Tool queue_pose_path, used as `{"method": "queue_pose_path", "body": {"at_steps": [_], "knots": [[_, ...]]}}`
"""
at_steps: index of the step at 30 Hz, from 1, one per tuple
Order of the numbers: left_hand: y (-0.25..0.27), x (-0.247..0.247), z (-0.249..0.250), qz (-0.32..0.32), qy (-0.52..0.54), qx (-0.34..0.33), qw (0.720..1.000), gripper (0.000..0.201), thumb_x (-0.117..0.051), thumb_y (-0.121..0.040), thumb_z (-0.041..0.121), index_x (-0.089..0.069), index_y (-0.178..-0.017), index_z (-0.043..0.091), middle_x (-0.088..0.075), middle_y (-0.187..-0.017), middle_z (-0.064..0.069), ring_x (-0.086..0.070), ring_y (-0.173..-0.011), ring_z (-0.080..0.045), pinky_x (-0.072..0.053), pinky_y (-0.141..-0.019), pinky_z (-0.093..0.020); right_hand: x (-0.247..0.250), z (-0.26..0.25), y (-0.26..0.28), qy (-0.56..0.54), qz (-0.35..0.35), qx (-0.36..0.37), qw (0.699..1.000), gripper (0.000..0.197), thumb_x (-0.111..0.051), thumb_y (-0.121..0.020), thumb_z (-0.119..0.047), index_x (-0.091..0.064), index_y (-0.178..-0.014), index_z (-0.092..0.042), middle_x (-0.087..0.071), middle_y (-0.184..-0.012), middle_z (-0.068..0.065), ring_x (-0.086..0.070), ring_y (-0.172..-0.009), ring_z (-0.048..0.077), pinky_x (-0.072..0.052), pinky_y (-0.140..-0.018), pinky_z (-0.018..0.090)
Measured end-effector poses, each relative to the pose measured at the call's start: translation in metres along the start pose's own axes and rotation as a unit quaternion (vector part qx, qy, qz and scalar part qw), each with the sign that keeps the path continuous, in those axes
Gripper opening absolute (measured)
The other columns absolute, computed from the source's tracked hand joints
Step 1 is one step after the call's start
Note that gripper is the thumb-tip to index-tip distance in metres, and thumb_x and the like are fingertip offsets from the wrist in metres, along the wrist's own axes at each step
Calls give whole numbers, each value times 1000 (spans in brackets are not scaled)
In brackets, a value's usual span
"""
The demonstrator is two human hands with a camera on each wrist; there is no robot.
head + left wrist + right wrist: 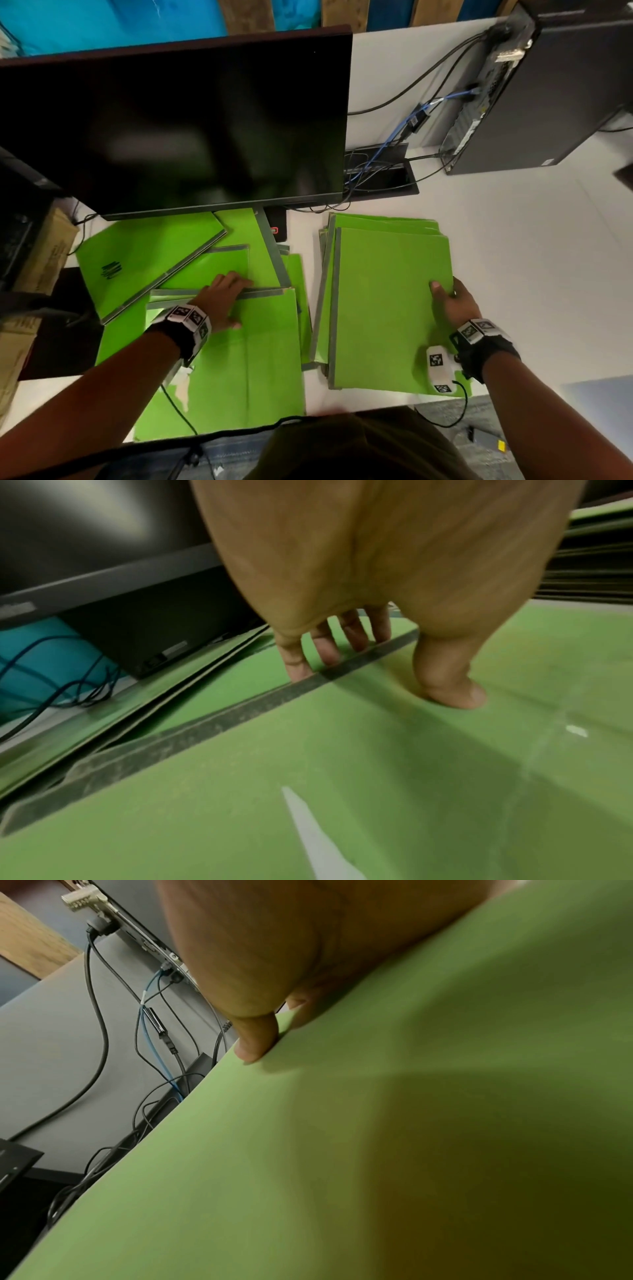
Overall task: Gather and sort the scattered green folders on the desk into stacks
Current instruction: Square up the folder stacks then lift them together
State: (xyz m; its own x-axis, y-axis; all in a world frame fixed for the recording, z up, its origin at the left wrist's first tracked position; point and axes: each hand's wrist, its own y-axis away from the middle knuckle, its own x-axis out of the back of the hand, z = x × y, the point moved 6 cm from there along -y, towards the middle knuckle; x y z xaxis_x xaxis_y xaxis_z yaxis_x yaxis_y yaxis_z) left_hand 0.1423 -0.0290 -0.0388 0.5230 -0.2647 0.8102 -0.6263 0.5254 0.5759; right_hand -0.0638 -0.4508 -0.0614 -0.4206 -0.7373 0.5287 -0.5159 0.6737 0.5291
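Green folders (219,260) lie scattered; left hand (222,301) pinches one's grey spine, right hand (454,303) pinches the stack's top folder (383,308).

1. White counter (513,240) carries pretty much everything here.
2. Left half: a loose, messy spread of green folders (191,260) overlapping at all angles, partly under the monitor (171,130).
3. Right of that: a rough stack of green folders (383,301), edges fanned out.
4. Back right: a black PC tower (555,102) with cables (411,89) trailing to a cable tray (380,174).
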Motion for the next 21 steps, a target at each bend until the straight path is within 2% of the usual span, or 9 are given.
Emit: {"method": "queue_pose_path", "body": {"at_steps": [3, 5, 7, 11, 13, 15, 17, 19, 21], "knots": [[-1, -8, 1, 16, -32, 20, 999, 85, -84, -61, 37, -39, -131, 24, -37, -133, 2, -36, -124, -20, -38, -101, -44, -1, 1, 0, -4, -5, 1, 1000, 50, -55, -91, -41, -49, -135, -18, -62, -123, 16, -60, -108, 34, -43, -84, 31], [-4, -5, 1, 4, -74, 44, 996, 81, -86, -56, 38, -43, -123, 23, -40, -128, 2, -39, -120, -20, -37, -97, -40, 0, 1, -1, -9, -4, 0, 1000, 50, -55, -90, -43, -49, -135, -19, -63, -122, 15, -61, -106, 33, -45, -85, 32], [-3, 2, 0, -15, -65, 57, 996, 78, -88, -53, 35, -44, -116, 23, -46, -122, 3, -45, -114, -20, -40, -92, -37, 0, 2, -2, -13, -6, 0, 1000, 50, -55, -90, -42, -49, -134, -20, -63, -122, 14, -61, -106, 33, -46, -86, 33], [10, 28, -2, -50, -7, 42, 998, 72, -84, -59, 28, -45, -119, 25, -64, -111, -1, -62, -99, -24, -48, -80, -30, -1, 3, -6, -10, -15, 6, 1000, 50, -56, -90, -43, -49, -134, -20, -64, -122, 13, -62, -106, 33, -47, -87, 34], [25, 54, 5, -36, 7, 11, 999, 67, -83, -64, 27, -52, -123, 18, -63, -115, -1, -59, -108, -24, -43, -83, -27, -1, 4, -7, -14, -18, 4, 1000, 50, -56, -89, -44, -49, -134, -21, -64, -121, 13, -63, -104, 32, -47, -86, 33], [48, 93, 13, 17, 45, -41, 998, 58, -81, -69, 22, -58, -121, 13, -59, -116, -1, -56, -113, -24, -37, -88, -24, -1, 4, -6, -15, -22, 5, 1000, 49, -56, -90, -43, -49, -133, -21, -64, -121, 13, -63, -104, 32, -47, -86, 33], [81, 142, 32, 89, 75, -129, 985, 47, -80, -72, 21, -61, -115, 19, -59, -113, 10, -59, -106, -20, -43, -89, -28, 1, 0, -3, -13, -19, 12, 1000, 48, -55, -91, -39, -49, -133, -18, -63, -123, 14, -61, -107, 33, -46, -86, 32], [118, 188, 61, 148, 55, -218, 963, 32, -76, -74, 26, -59, -99, 35, -55, -101, 29, -60, -93, -6, -47, -78, -29, 1, -3, -1, -15, -21, 12, 1000, 47, -55, -92, -36, -49, -134, -15, -62, -124, 15, -60, -109, 33, -44, -85, 30], [148, 224, 84, 188, 100, -287, 934, 20, -74, -77, 22, -60, -82, 35, -58, -89, 23, -58, -85, -3, -46, -68, -29, 1, -4, 0, -19, -24, 17, 999, 48, -54, -92, -37, -48, -135, -15, -61, -125, 15, -60, -110, 33, -44, -87, 31]]}}
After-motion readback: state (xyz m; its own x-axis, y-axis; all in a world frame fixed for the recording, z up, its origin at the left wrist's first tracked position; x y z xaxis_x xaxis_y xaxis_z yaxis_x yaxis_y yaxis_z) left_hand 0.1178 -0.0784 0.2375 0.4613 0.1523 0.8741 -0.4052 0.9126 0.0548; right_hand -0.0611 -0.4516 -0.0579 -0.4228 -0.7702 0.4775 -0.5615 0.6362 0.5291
